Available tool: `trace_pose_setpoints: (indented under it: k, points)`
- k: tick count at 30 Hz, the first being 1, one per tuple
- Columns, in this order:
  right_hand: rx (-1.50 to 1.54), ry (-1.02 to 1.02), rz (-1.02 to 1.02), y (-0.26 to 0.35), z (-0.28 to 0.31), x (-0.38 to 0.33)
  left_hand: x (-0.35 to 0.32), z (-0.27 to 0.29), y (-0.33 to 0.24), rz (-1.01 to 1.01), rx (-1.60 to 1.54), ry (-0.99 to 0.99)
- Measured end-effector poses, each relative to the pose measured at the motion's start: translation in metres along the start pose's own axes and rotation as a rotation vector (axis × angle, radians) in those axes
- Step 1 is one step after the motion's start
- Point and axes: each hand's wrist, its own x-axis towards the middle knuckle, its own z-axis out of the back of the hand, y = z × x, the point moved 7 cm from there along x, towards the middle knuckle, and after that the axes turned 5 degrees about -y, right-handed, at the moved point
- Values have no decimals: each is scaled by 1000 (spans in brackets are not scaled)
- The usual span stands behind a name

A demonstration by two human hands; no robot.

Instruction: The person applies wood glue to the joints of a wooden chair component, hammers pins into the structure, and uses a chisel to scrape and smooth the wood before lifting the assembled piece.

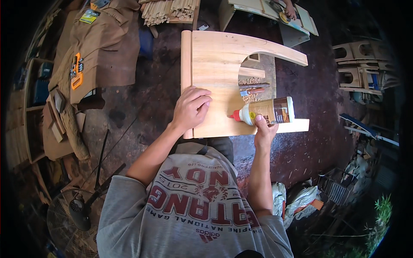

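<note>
A pale wooden panel (217, 64) with an arched cut-out lies in front of me, its opening toward the right. Along its left edge runs a narrow wooden strip (186, 60). My left hand (192, 106) rests on the panel beside that strip, fingers curled and pressed together; whatever they may hold is hidden. My right hand (264, 131) grips a glue bottle (270, 111) with a brown and yellow label. The bottle lies tipped sideways over the panel's near arm, its red nozzle pointing left, close to the wood. I cannot tell whether the nozzle touches it.
Through the cut-out show chisel-like tools (253, 92) and wood shavings. Brown cloth (114, 60) covers a bench at left, bearing an orange bit set (77, 72). A fan (79, 210) stands lower left. Wood sticks (170, 12) are stacked far off; another person's hand (291, 12) works far right.
</note>
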Motion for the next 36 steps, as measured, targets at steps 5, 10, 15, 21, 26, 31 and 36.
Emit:
trace_pose_setpoints:
  k: [5,10,15,21,26,31,36]
  points:
    - [-73,56,-12,11,-9,2,0,-1,-1,6,0,-2]
    - [-130,68,-30,18,-22,17,3,-1,-3,13,8,0]
    - [-191,165,52,25,-33,21,2,0,-6,17,38,-28]
    - [-514,286,338,50,-30,46,-4,-2,-12,126,145,-4]
    - [-315,638,-15,71,14,162,-5,-12,-34,323,243,-170]
    - [-1274,1151,47,-25,69,250,8,-35,-47,353,421,-217]
    - [-1892,1553,168,-204,142,299,13,-43,-42,407,630,-150]
